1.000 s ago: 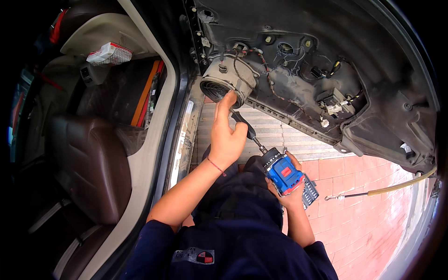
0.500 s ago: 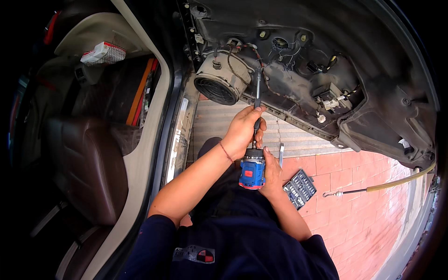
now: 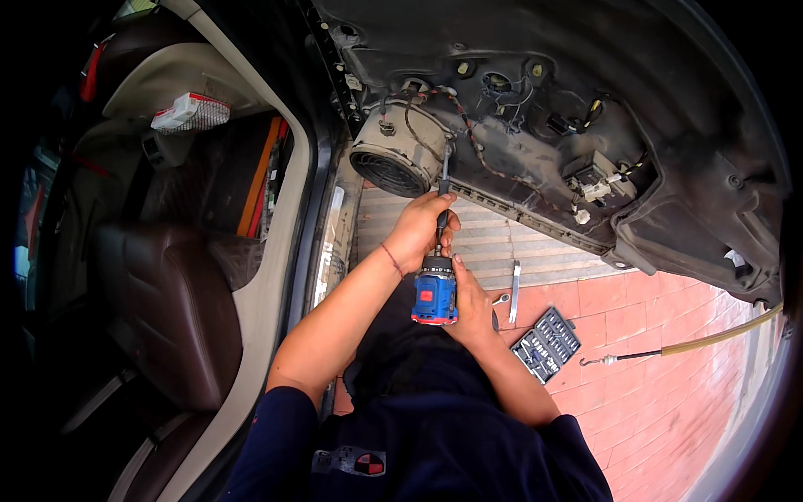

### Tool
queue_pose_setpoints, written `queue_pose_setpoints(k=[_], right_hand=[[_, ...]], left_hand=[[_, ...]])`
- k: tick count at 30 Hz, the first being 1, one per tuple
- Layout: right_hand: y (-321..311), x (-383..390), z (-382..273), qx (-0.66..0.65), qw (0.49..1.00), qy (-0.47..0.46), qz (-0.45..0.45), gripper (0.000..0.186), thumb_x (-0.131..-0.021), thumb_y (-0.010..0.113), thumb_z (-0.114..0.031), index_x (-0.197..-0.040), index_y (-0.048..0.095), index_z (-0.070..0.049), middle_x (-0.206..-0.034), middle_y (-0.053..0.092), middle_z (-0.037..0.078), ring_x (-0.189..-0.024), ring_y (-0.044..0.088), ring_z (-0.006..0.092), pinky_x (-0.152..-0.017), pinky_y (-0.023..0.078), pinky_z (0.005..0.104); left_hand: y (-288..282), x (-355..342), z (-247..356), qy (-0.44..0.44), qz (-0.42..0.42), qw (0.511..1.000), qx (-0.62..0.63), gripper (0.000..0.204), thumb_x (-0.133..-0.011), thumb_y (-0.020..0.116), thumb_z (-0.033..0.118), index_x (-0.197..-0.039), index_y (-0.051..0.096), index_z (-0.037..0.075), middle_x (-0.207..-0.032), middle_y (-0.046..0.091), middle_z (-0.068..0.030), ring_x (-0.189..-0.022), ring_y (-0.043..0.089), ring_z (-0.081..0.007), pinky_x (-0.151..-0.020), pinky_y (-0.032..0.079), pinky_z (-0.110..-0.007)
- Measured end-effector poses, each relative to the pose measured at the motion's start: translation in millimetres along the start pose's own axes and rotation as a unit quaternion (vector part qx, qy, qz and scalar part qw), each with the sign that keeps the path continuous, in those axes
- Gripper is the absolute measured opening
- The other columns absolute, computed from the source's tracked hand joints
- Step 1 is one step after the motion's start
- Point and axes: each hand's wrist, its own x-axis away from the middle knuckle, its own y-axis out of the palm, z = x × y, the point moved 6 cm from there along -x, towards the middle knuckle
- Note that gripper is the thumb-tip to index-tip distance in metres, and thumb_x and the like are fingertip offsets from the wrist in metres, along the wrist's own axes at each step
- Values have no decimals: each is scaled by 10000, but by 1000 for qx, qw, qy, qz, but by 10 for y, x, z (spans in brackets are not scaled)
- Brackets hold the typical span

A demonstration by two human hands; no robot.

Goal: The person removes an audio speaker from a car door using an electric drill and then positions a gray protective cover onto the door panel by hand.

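My right hand is wrapped around the blue cordless drill, its grip mostly hidden beneath the body. A long extension shaft runs forward from the chuck, and my left hand closes around it. The shaft's silver far end lies beside the round dusty speaker on the stripped car door. Whether that tip sits on a fastener is too small to tell. Thin wires cross the speaker and the door's inner face.
On the red paving lie an open socket set case, a flat metal bar and a wrench. A cable with a hooked end juts in at right. To the left are the door sill and a brown seat.
The drill and both hands have shifted slightly left, bringing the shaft's tip closer against the speaker's edge. The view has moved a little, and the wrench on the floor now shows.
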Motion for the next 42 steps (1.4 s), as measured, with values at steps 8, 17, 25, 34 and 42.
queue_pose_setpoints(k=[8, 17, 25, 34, 42], right_hand=[[70, 16, 25, -36, 999, 6, 34, 1061, -663, 891, -168, -1489, 262, 46, -1135, 629, 270, -929, 687, 402, -758, 565, 428], [301, -195, -377, 84, 996, -1, 13, 885, -703, 741, -63, -1489, 341, 2, -947, 552, 177, -767, 601, 338, -653, 519, 420], [430, -192, -405, 59, 997, 52, 22, 866, -726, 733, -96, -1479, 328, 47, -893, 520, 176, -750, 593, 340, -628, 522, 418], [401, -192, -465, 79, 995, 13, 64, 1101, -667, 891, -337, -1472, 275, 95, -895, 568, 172, -717, 628, 326, -575, 522, 401], [386, -181, -482, 54, 996, 29, 60, 873, -719, 730, -72, -1482, 323, 51, -887, 534, 178, -744, 601, 336, -628, 524, 416]], left_hand=[[41, 12, 58, 42, 64, 989, -127, 217, -1015, 529, 232, -1115, 519, 40, -770, 589, -80, -504, 509, -151, -443, 440, -328], [-356, -68, 125, -31, -123, 990, 60, 375, -1008, 507, 277, -1291, 516, 31, -716, 528, -57, -471, 458, -149, -416, 413, -316], [-307, -75, 179, -22, -86, 995, -45, 418, -970, 586, 279, -1299, 517, 32, -816, 614, -96, -522, 525, -156, -475, 446, -306], [-287, -22, 227, -7, -89, 993, -82, 407, -966, 590, 243, -1290, 508, 10, -832, 631, -94, -569, 586, -149, -538, 480, -282], [-275, -10, 244, -5, -73, 992, -99, 466, -957, 583, 246, -1337, 484, -6, -829, 628, -85, -583, 569, -142, -559, 480, -284]])
